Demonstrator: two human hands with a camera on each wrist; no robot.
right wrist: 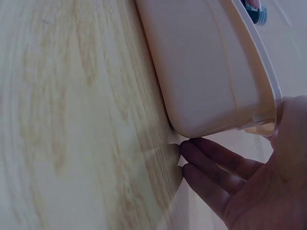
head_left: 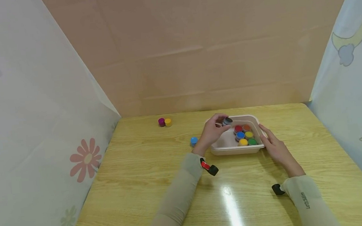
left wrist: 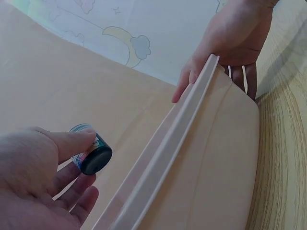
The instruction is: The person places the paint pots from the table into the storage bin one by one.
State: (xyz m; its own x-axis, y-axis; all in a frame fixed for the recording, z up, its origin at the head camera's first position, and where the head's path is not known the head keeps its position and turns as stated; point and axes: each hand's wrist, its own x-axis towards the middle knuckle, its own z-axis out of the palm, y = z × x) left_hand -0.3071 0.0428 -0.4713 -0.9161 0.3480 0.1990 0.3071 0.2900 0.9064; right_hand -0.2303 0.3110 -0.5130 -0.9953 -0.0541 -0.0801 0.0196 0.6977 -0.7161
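My left hand (head_left: 212,130) pinches a small black-lidded paint jar (head_left: 227,121) between thumb and fingers, above the left part of a pale pink plastic tub (head_left: 236,151). In the left wrist view the jar (left wrist: 91,149) is tilted, its black end facing down toward the camera. At the tub's right end my right hand (head_left: 275,149) grips the rim, with some fingers against the outer wall in the right wrist view. Inside the tub, grouped on its right side, stand several small jars with coloured lids, among them a red one (head_left: 238,129), a blue one (head_left: 240,135) and a green one (head_left: 252,142).
Left of the tub, close by my left wrist, a light blue-lidded jar (head_left: 194,141) stands on the wooden table (head_left: 134,174). Farther back to the left, a purple jar (head_left: 161,122) and a yellow-orange jar (head_left: 168,122) stand side by side. A brown backdrop (head_left: 208,53) rises behind the table.
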